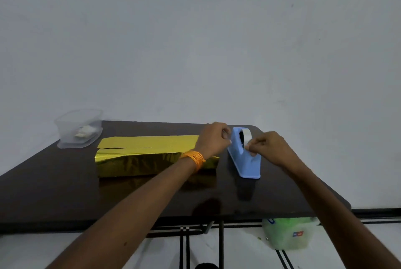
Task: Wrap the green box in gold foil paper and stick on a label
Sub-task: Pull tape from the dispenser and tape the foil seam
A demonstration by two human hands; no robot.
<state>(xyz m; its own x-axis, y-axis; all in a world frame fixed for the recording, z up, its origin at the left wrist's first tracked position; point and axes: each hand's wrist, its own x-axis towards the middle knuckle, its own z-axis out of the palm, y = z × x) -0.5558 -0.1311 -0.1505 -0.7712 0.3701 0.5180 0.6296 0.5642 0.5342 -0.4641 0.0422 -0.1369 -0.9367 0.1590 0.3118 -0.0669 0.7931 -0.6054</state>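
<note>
Far left: clear plastic container, something white inside. Gold-foil-wrapped box lies mid-table, long axis left-right, top seam flap not yet stuck down.

Left hand, orange thread at the wrist, crosses the box's right end. Its fingers are curled against the left face of the blue tape dispenser; what they pinch, cannot tell.

Right hand: thumb and forefinger pinched at the dispenser's top edge, probably on the tape end, but the strip is too thin to see.

The seam lies left of both hands, left hand nearer. Nothing stands between. Green bag below the table.
</note>
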